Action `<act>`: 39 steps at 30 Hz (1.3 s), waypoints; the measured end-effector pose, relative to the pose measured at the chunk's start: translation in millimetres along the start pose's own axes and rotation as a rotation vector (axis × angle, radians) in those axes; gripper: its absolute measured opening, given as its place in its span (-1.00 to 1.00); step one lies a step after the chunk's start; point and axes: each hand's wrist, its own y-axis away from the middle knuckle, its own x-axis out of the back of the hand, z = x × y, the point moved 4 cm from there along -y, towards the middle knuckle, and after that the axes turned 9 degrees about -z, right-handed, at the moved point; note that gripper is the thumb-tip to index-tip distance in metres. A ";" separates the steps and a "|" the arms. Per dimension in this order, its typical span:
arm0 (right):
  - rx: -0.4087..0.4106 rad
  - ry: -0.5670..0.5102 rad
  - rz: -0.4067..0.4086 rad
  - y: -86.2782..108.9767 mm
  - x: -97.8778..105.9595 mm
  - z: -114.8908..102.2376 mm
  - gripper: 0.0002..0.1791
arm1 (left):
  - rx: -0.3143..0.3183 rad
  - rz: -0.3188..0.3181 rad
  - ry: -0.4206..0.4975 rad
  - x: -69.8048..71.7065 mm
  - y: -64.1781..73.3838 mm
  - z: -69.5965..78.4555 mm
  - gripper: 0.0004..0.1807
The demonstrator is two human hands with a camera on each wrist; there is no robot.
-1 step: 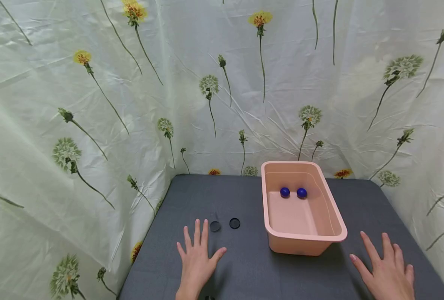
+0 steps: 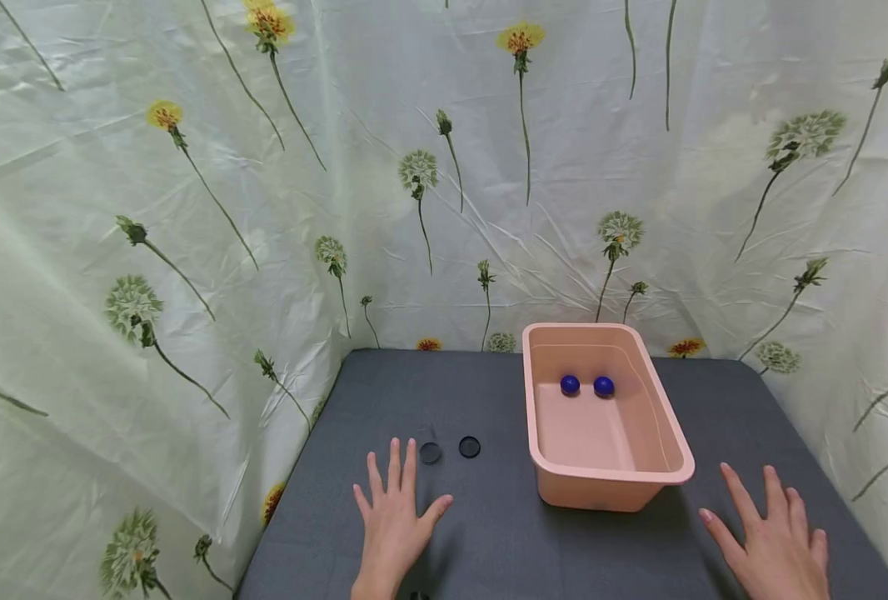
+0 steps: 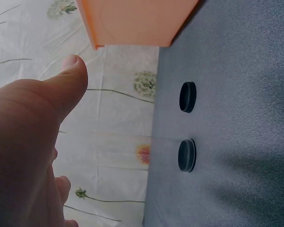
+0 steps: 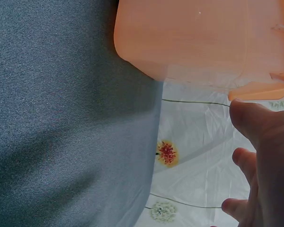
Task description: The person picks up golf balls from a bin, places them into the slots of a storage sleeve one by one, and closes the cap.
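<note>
My left hand (image 2: 395, 527) is held above the dark table with its fingers spread, holding nothing. Just past its fingertips stands a clear, faintly visible tube with a dark round base (image 2: 431, 452); the left wrist view shows that base (image 3: 187, 155) too. Beside it lies a black round cap (image 2: 470, 447), also seen in the left wrist view (image 3: 188, 97). My right hand (image 2: 777, 537), fingers apart and nothing in it, hovers right of a pink plastic bin (image 2: 601, 477). Inside the bin, towards its far end, sit two blue balls (image 2: 570, 384).
A grey cloth-covered table (image 2: 414, 383) carries everything. Behind and at both sides hangs a white curtain (image 2: 384, 208) printed with dandelions. A small dark object (image 2: 419, 595), mostly cut off, shows at the bottom edge near the left wrist.
</note>
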 end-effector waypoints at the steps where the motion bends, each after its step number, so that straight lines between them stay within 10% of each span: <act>1: 0.002 -0.001 -0.003 0.6 -0.9 0.4 -0.02 | 0.000 -0.002 0.000 0.0 0.1 -0.2 0.18; 23: 0.235 -0.063 0.230 -16.1 52.4 -26.0 -0.02 | -0.072 0.056 0.004 18.3 -12.8 -0.4 0.17; 39: 0.452 -0.077 0.148 -49.8 102.0 -77.6 -0.06 | -0.176 0.124 0.129 31.9 -41.0 -0.9 0.11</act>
